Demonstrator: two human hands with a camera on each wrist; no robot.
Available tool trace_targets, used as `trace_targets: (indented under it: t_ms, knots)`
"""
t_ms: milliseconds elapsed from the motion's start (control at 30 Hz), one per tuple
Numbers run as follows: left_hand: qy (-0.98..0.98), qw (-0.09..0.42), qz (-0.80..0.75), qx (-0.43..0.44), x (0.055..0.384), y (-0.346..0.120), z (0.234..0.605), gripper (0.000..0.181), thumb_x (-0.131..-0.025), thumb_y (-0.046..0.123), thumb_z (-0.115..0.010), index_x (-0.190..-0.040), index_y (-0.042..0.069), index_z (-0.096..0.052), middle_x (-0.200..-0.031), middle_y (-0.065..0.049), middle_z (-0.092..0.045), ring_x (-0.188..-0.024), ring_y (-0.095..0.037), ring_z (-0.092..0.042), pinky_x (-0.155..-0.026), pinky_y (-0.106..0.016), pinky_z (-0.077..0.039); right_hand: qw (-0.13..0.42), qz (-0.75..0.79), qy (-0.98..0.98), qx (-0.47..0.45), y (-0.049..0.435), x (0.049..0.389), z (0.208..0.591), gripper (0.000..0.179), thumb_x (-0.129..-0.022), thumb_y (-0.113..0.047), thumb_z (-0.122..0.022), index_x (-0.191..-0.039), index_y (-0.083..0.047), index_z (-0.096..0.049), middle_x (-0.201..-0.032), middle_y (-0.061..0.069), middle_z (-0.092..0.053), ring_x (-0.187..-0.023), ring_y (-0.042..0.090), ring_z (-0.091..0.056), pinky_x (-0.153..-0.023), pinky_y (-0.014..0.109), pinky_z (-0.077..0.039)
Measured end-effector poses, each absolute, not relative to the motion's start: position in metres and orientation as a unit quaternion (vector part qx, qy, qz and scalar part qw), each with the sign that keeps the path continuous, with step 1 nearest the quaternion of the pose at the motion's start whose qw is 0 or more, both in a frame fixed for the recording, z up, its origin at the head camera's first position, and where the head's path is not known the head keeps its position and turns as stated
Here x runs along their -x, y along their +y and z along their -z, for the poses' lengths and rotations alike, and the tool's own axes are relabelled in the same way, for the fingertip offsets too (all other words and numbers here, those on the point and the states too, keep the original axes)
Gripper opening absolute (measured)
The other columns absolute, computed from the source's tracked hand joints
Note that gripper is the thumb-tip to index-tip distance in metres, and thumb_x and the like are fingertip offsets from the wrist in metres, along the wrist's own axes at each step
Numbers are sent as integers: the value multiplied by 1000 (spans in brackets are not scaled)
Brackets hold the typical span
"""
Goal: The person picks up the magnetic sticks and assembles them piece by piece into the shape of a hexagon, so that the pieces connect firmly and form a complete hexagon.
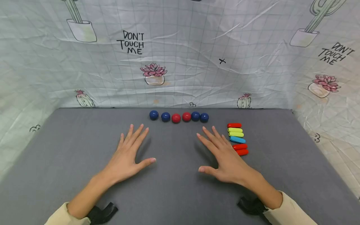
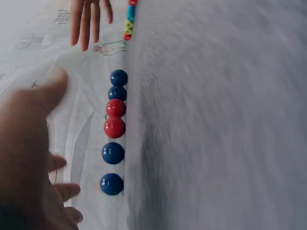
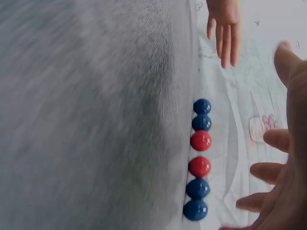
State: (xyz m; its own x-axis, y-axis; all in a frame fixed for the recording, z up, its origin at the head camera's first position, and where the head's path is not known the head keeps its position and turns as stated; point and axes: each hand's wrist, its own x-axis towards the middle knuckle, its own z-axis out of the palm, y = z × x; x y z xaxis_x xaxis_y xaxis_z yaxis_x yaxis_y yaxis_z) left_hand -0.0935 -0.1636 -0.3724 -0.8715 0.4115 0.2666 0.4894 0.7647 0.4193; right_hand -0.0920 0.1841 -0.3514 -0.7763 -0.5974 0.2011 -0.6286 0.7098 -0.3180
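Blue balls (image 1: pixel 166 117) and red balls (image 1: pixel 186 117), six in one row, sit at 12 o'clock on the grey tabletop (image 1: pixel 175 197), just in front of the printed cloth (image 1: pixel 191 81). Six short rods (image 1: pixel 237 139) in red, yellow and blue lie side by side at 2 o'clock.

Left hand (image 1: pixel 127 159), at 9 o'clock: fingers spread, holding nothing. Right hand (image 1: pixel 226 159), at 3 o'clock: fingers spread, holding nothing; in the head view it partly covers the two nearest red rods and appears raised above them.

Caution: a fingertip brushing one ball could roll it into its neighbours, as no visible stop restrains the row. Lowering the right hand in place could press on or skew the rods.
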Motion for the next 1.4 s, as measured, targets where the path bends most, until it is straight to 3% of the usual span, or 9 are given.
trace_targets:
  t_ms: [167, 300, 433, 567, 700, 867, 933, 1200, 1400]
  knots:
    - [-917, 86, 333, 203, 109, -158, 376, 79, -88, 34, -70, -149, 5, -29, -152, -17, -27, -143, -36, -13, -109, -59, -16, 77, -286, -894, -336, 206, 89, 351, 74, -85, -30, -74, -148, -21, -36, -153, -2, -28, -139, 21, -28, -107, 39, -32]
    - [-895, 115, 400, 162, 128, -155, 379, 66, -91, 25, -67, -145, 3, -36, -144, -19, -39, -131, -37, -35, -100, -56, -32, 127, -331, -879, -320, 229, 87, 354, 53, -84, -12, -74, -134, -21, -56, -135, -4, -52, -119, 13, -50, -95, 22, -40]
    - [-864, 155, 462, 129, 149, -149, 384, 57, -92, 19, -66, -141, 3, -43, -133, -19, -46, -115, -33, -45, -86, -47, -40, 155, -369, -864, -304, 255, 90, 360, 39, -83, 2, -70, -116, -17, -68, -103, -3, -66, -81, 6, -58, -67, 18, -44]
    - [-835, 177, 509, 113, 167, -145, 389, 51, -91, 17, -68, -138, 8, -50, -127, -18, -49, -109, -32, -45, -79, -41, -39, 112, -412, -860, -278, 276, 91, 359, 29, -85, 9, -64, -106, -10, -71, -92, 3, -69, -68, 7, -55, -56, 21, -42]
    - [-823, 180, 525, 120, 181, -147, 395, 49, -90, 16, -68, -136, 10, -52, -128, -18, -47, -111, -34, -43, -78, -42, -37, 62, -429, -866, -251, 282, 89, 349, 23, -87, 9, -63, -105, -3, -70, -81, 9, -67, -60, 8, -49, -50, 25, -38]
    - [-864, 173, 443, 167, 193, -152, 401, 61, -87, 18, -70, -142, 7, -45, -142, -17, -39, -129, -39, -31, -95, -58, -28, 44, -438, -865, -240, 288, 93, 357, 22, -87, 6, -65, -105, -5, -71, -57, -2, -46, -47, 8, -37, -42, 25, -31]
    - [-877, 174, 409, 184, 194, -152, 401, 65, -86, 20, -71, -143, 6, -42, -145, -16, -37, -132, -39, -27, -97, -62, -22, 37, -448, -861, -237, 296, 98, 368, 23, -87, 6, -65, -106, -6, -71, -56, -4, -42, -46, 9, -34, -41, 25, -29]
    - [-883, 187, 387, 188, 202, -148, 402, 63, -84, 15, -74, -139, 4, -46, -141, -18, -42, -135, -37, -27, -104, -62, -15, 13, -474, -857, -202, 317, 109, 390, 22, -85, 1, -69, -105, -9, -71, -56, 0, -39, -45, 12, -33, -41, 27, -28]
    - [-891, 169, 371, 200, 206, -149, 403, 64, -84, 13, -74, -141, 6, -45, -144, -14, -42, -137, -36, -26, -106, -62, -12, 1, -488, -850, -199, 317, 110, 396, 24, -85, -5, -72, -108, -10, -70, -58, 0, -39, -46, 13, -32, -42, 28, -28]
